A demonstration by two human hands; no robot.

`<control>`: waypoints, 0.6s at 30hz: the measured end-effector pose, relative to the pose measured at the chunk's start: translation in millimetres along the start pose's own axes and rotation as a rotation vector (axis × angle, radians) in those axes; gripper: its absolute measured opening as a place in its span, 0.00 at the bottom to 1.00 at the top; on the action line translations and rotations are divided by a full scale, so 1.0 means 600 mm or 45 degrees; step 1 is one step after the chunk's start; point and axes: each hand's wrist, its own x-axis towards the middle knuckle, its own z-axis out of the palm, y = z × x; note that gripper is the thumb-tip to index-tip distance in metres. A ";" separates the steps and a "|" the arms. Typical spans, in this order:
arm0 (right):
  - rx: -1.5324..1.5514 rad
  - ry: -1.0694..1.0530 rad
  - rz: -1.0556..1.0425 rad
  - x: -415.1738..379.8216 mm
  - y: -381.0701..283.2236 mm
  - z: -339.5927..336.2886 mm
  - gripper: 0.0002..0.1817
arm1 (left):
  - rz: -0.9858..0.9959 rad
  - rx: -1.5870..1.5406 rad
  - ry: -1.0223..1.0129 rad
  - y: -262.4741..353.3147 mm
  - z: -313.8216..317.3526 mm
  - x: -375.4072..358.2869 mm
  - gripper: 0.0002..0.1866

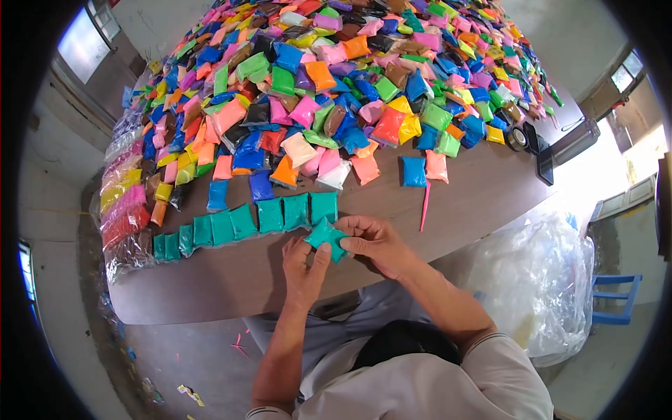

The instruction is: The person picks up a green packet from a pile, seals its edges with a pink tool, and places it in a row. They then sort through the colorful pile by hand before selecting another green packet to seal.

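A small teal-green packet (pixel 326 236) in clear film is held between both hands, just above the table's near edge. My left hand (pixel 302 276) pinches its lower left side with thumb and fingers. On its right side, the thumb and fingers of my right hand (pixel 374 243) are closed. Just beyond, a row of matching teal packets (pixel 243 222) runs leftward across the table, several of them side by side. The row's right end is close to the held packet.
A large heap of multicoloured packets (pixel 301 115) covers the table's (pixel 455 210) far part. Clear bags of packets (pixel 126 203) line the left edge. At right are a pink stick (pixel 425 206), tape roll (pixel 516 138), black case (pixel 542 157), dark cylinder (pixel 575 142) and large plastic bag (pixel 532 280).
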 end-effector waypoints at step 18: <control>0.309 0.086 0.100 -0.010 -0.002 -0.004 0.16 | -0.042 -0.125 -0.014 -0.002 -0.008 -0.006 0.17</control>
